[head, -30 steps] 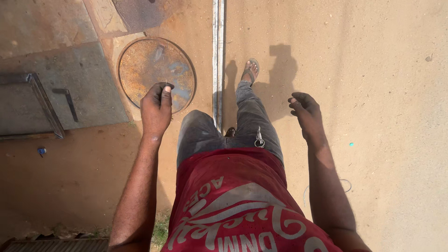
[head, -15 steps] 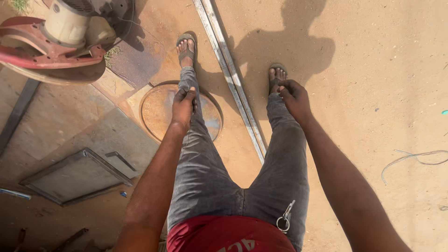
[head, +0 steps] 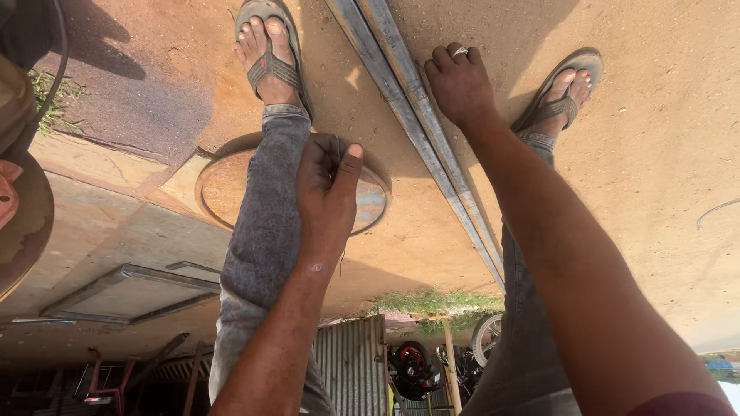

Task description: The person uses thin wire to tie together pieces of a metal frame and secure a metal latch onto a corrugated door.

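I am bent far over, looking down past my grey jeans and sandalled feet. My left hand point(head: 327, 196) hangs in front of my left leg, its thumb and fingers pinched on a thin wire point(head: 341, 260) that trails below the wrist. My right hand point(head: 461, 81), with a ring on one finger, reaches down beside the long grey metal bars point(head: 416, 131) that lie on the sandy ground between my feet. Its fingers are loosely curled and hold nothing I can see. Whether it touches the bars is unclear.
A round rusty metal disc point(head: 220, 185) lies on the ground behind my left leg. A rectangular metal frame point(head: 131, 289) rests on a concrete slab at left. Rusty machinery point(head: 15, 192) sits at the left edge. Motorbikes point(head: 412, 362) and corrugated sheet point(head: 351, 362) appear behind my legs.
I have bent much further down, so the feet and ground look closer and the area behind me shows. The right hand has dropped next to the bars. The left hand stays pinched.
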